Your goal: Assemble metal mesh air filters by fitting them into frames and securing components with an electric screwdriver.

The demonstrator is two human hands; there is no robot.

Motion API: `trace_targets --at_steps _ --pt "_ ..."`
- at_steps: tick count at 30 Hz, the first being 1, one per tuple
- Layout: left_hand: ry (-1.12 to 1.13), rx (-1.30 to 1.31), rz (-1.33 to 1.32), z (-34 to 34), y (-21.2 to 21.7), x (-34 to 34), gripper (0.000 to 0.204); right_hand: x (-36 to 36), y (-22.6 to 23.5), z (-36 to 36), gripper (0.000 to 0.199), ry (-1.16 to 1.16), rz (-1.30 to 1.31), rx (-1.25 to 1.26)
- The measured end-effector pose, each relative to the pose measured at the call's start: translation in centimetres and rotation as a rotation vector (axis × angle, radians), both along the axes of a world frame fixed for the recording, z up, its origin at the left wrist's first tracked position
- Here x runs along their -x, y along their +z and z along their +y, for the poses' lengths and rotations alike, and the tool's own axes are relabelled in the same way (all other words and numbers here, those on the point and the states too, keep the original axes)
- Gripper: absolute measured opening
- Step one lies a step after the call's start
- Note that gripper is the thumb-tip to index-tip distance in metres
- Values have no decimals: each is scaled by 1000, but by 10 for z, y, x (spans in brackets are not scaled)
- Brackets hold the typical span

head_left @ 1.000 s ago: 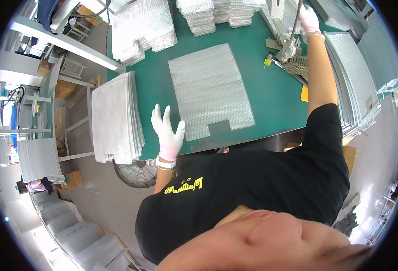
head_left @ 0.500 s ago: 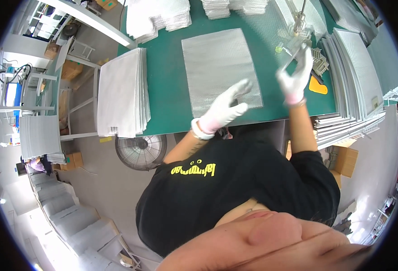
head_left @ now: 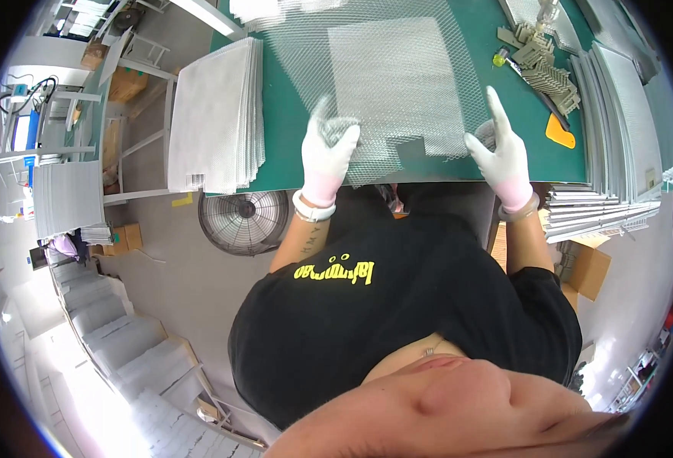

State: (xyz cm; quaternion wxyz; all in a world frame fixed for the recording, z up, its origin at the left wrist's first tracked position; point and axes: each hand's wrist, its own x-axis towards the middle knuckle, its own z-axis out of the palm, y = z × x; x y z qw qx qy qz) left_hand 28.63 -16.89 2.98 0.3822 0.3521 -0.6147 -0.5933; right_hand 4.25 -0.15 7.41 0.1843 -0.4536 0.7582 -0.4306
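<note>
A large translucent wire mesh sheet [head_left: 294, 65] spreads over a smaller, paler mesh sheet [head_left: 397, 76] on the green table [head_left: 516, 145]. The mesh has a rectangular notch in its near edge, where green shows through. At the near left edge of the mesh is my left hand [head_left: 326, 159], in a white glove, thumb and fingers apart; its fingers are partly blurred. My gloved right hand [head_left: 502, 159] stands beside the near right corner, index finger stretched out and thumb apart, with nothing seen in it. Whether either hand touches the mesh is unclear.
A stack of pale sheets [head_left: 218, 114] lies at the left table edge. Several small metal brackets [head_left: 552, 84] and an orange-yellow scraper-like tool [head_left: 559, 133] lie to the right. Beyond them stand stacked framed panels [head_left: 619, 122]. A floor fan [head_left: 245, 217] is below the table's left front edge.
The large mesh has come from the upper right over the paler sheet. My left hand has moved left; my right hand has come down toward the table's front edge, level with it.
</note>
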Motion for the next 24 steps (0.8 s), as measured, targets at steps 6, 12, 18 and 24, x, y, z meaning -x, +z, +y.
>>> trace_targets --at_steps 6,12,18,24 --pt "141 611 -488 -37 -26 19 86 -5 -17 -11 55 -34 29 -99" --pt "-26 720 -858 -51 -24 30 80 -2 -51 -13 48 -60 39 -113" --pt "-52 628 -1015 -52 -36 34 80 2 -88 -21 47 -33 314 14" --pt "-28 651 -919 -55 -51 30 79 2 -87 -20 48 -7 308 -116"
